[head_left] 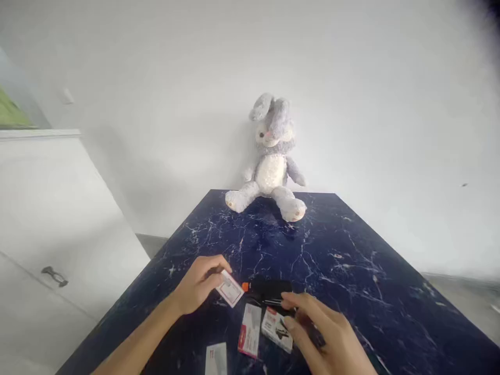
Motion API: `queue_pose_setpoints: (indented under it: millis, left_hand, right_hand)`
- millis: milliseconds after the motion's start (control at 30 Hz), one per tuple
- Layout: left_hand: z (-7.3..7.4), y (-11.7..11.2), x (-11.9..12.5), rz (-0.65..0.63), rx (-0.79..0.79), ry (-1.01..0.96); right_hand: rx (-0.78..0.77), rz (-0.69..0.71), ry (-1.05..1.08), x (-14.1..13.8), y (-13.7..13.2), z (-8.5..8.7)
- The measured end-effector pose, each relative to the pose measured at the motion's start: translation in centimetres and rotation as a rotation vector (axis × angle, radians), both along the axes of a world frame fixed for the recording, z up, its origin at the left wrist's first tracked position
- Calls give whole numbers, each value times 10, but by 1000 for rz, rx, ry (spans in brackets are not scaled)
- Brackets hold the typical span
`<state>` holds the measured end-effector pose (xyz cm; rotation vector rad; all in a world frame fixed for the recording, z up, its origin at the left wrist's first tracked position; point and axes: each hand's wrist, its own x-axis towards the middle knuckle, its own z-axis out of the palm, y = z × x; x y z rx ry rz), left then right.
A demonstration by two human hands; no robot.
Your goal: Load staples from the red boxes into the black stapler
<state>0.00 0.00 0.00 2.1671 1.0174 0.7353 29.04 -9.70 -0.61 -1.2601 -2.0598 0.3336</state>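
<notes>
My left hand (200, 284) pinches a small white box with red print (230, 288) just above the dark marbled table (332, 250). My right hand (320, 330) reaches over a black stapler-like tool (269, 290) with an orange tip; its fingers curl down onto the tool's near end. Under the right fingers lies another small box (275, 328). A red and white box (250, 330) lies beside it. A third pale box (216, 359) sits at the lower edge.
A grey and white plush rabbit (271, 161) sits at the table's far edge against the white wall. A white cabinet with a dark handle (54, 276) stands to the left.
</notes>
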Motion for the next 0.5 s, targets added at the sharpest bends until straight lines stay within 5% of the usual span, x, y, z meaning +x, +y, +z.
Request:
queue_pose_setpoints:
  millis: [133, 233, 367, 500]
  left_hand:
    - [-5, 4, -1, -29, 77, 328]
    - [-10, 1, 9, -19, 282, 407]
    - [-18, -5, 25, 59, 399, 322]
    - [-20, -9, 32, 83, 422, 191]
  right_hand:
    - [323, 260, -187, -10, 5, -9]
    - [549, 286, -274, -28, 5, -32]
    - [518, 354, -242, -46, 3, -58]
    - [478, 337, -260, -42, 1, -52]
